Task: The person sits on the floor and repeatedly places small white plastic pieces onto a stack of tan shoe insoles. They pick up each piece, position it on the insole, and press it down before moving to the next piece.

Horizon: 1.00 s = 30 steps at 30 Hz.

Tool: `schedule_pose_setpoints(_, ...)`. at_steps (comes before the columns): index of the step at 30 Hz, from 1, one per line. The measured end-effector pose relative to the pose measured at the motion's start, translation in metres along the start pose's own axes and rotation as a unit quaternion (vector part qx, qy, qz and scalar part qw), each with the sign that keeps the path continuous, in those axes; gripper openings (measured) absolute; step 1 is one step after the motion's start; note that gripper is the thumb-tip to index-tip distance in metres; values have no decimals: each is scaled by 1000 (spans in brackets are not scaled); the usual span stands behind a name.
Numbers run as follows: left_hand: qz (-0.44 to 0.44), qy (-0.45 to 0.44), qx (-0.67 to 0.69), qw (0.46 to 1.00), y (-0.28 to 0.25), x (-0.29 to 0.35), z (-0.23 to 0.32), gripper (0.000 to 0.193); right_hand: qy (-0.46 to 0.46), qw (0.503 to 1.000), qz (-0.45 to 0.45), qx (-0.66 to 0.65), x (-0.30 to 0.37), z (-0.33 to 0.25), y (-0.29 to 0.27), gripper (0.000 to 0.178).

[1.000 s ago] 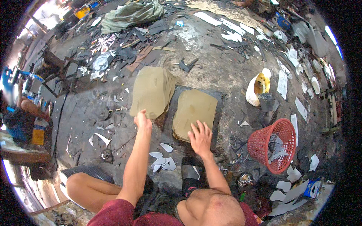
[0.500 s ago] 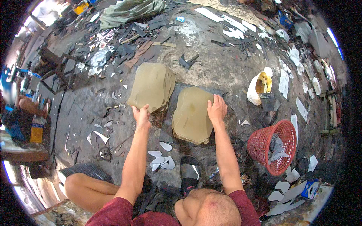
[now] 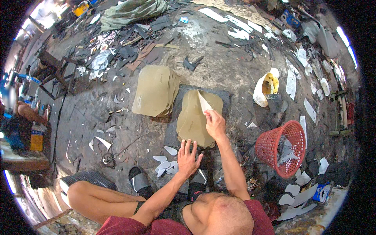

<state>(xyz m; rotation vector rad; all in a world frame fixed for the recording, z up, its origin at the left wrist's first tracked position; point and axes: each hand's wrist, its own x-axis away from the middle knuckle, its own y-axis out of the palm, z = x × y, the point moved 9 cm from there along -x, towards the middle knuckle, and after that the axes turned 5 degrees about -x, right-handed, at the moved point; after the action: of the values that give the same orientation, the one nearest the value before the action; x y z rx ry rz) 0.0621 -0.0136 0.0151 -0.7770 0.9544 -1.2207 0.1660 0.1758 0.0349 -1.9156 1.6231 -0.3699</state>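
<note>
A stack of olive-tan sheets (image 3: 192, 125) with rounded, uneven outlines lies on a dark flat board (image 3: 169, 131). At the stack's right side my right hand (image 3: 216, 124) pinches the edge of the top sheet, which is peeled up so a narrow pale underside (image 3: 203, 102) shows. My left hand (image 3: 188, 158) rests at the near edge of this stack, fingers spread, with the fingertips touching or almost touching it. To the left and a little farther away sits a second, similar stack of tan sheets (image 3: 154, 90), which neither hand touches.
Small pale teardrop-shaped pieces (image 3: 161, 165) lie left of my left hand. A red mesh basket (image 3: 270, 149) leans on its side at right, behind it a cut white container (image 3: 260, 94). Scraps (image 3: 145, 56) litter the far floor. Someone's arm (image 3: 29, 113) shows at far left.
My left hand has left the far-left stack and come to the near edge of the right one. My right hand has moved inward and lifted the top sheet's edge.
</note>
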Motion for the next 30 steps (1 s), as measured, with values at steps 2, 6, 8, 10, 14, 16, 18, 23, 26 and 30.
schedule_pose_setpoints(2,-28,-1,-23,999,0,0,4,69,-46,999,-6,4,14,-29,-5,15)
schedule_pose_setpoints(6,-62,-1,-61,996,5,-2,-3,71,-24,993,-97,-57,51,-86,-20,17)
schedule_pose_setpoints(8,-143,-35,35,989,28,4,-10,69,76,968,-191,-147,79,-104,-26,20)
schedule_pose_setpoints(10,-218,-69,156,961,50,13,-13,65,-34,939,-262,-220,102,-154,-44,19)
schedule_pose_setpoints(14,-30,-11,68,997,14,11,-22,56,-3,961,-96,-260,101,-169,-107,12)
schedule_pose_setpoints(16,10,-56,210,976,-2,19,-45,58,67,952,4,-298,94,-158,-129,12)
schedule_pose_setpoints(18,113,-74,127,983,-27,24,-70,55,-53,908,-12,-415,89,-184,-138,13)
schedule_pose_setpoints(23,0,-46,3,999,-7,34,-96,50,-47,921,-60,-383,89,-188,-132,12)
schedule_pose_setpoints(26,-6,-35,-15,999,-2,42,-99,48,-53,875,8,-481,79,-154,-136,8)
schedule_pose_setpoints(30,3,-69,16,997,-2,44,-109,48,-3,945,188,-266,34,-58,-134,12)
